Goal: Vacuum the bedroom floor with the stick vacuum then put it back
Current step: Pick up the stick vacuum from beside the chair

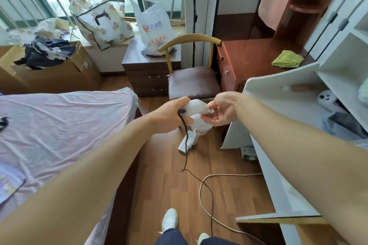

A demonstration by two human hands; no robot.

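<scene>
**Head view, hands and surroundings.**
- Left hand (169, 114): grips one end of white stick vacuum (196, 106). Black cord (186, 143) emerges at its fingers and hangs to wooden floor (159, 185).
- Right hand (221, 109): pinches opposite end, fingertips on casing.
- Vacuum's lower part: hangs below fingers of both hands.
- Beyond fingers: chair (193, 81), nightstand (147, 71).
- Left of left-hand fingers: bed (59, 125).
- Right of right-hand fingers: white shelf unit (278, 83).
- Below fingers: pink cable (201, 191) on floor near cord.

A narrow strip of wooden floor (159, 175) runs between the bed (59, 125) on the left and the white shelf unit (264, 83) on the right. A brown-seated chair (194, 81) closes its far end, while a thin black cord (212, 205) and a pale pink cable (235, 174) loop across the boards.
</scene>
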